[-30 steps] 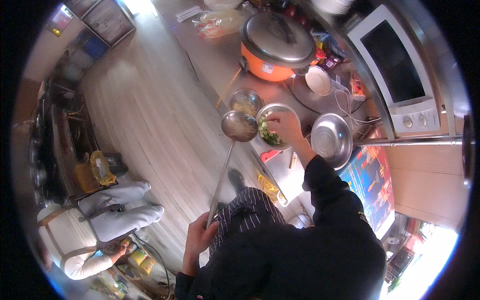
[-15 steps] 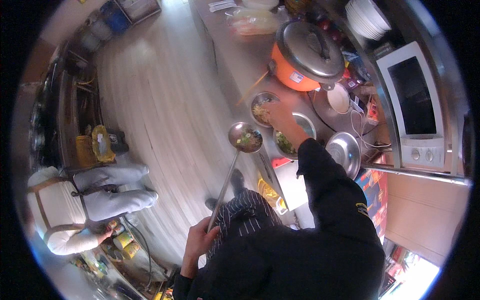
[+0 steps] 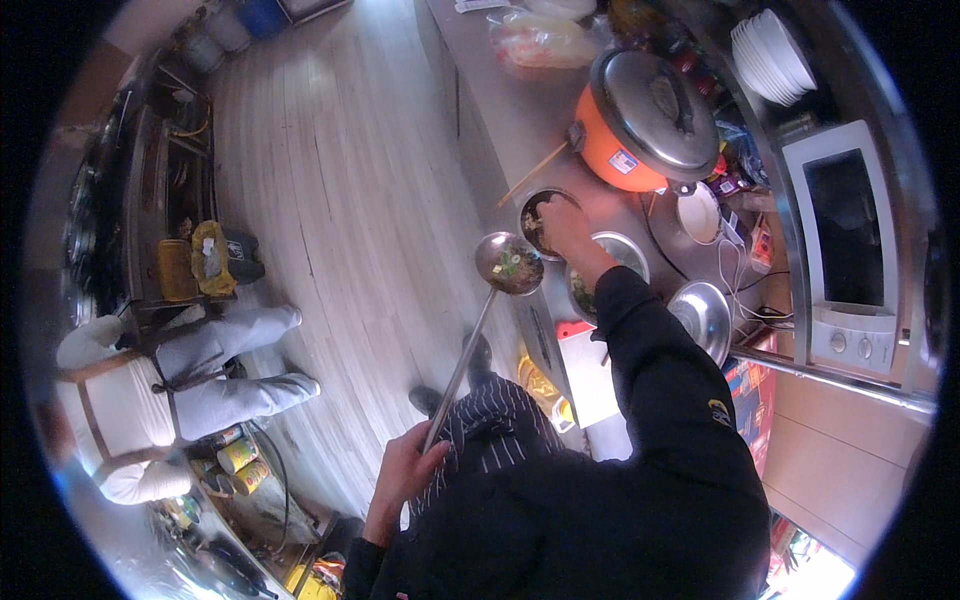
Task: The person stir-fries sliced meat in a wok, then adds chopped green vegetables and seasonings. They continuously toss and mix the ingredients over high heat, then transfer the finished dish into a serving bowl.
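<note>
My left hand (image 3: pixel 408 472) is closed round the end of a long-handled metal ladle (image 3: pixel 467 357). Its round bowl hangs level beside the counter edge, with chopped green onion and other small bits (image 3: pixel 515 266) in it. My right hand (image 3: pixel 568 228) reaches into a small metal bowl (image 3: pixel 524 212) of pale chopped bits, fingers drawn together; what they pinch is hidden. Just nearer stands a larger metal bowl (image 3: pixel 640 262) with green pieces, partly covered by my right forearm. A shiny, wide metal bowl (image 3: pixel 703 318) lies right of my sleeve.
On the counter (image 3: pixel 510 110) stand an orange rice cooker (image 3: pixel 612 150) and a pale bowl (image 3: pixel 698 214) near cables. A stick (image 3: pixel 533 174) juts past the counter edge. A white microwave (image 3: pixel 850 230) and stacked plates (image 3: pixel 772 58) are at right. Another person (image 3: pixel 130 410) is at left.
The surroundings have shifted slightly right in the picture. My right fingers have gathered inside the small bowl, where they were blurred before. The ladle stays in my left hand, near the bowls.
</note>
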Action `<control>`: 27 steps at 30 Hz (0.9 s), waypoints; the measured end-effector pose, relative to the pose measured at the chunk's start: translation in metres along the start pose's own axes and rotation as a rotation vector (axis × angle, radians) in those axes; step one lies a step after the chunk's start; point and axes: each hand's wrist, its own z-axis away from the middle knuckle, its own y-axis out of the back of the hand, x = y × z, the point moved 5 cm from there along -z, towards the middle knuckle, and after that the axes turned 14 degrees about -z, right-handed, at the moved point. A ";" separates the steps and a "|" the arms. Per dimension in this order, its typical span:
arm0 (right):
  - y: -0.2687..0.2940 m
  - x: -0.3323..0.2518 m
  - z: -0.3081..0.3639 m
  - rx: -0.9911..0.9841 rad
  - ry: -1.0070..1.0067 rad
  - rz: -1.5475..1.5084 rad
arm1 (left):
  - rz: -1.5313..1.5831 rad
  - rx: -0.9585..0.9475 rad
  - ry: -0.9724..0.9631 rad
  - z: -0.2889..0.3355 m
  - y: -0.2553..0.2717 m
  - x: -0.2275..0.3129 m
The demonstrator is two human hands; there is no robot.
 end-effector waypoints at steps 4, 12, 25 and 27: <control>0.028 0.010 0.003 0.127 -0.006 -0.179 | -0.022 -0.019 -0.025 -0.008 -0.001 0.009; 0.047 -0.047 0.047 0.064 0.141 -0.402 | -0.050 -0.010 -0.050 -0.017 -0.005 0.025; 0.010 -0.176 0.096 -0.071 0.271 -0.283 | 0.144 -0.002 -0.041 0.067 -0.030 -0.078; -0.003 -0.226 0.114 -0.094 0.366 -0.246 | 0.172 0.125 -0.072 0.094 -0.043 -0.110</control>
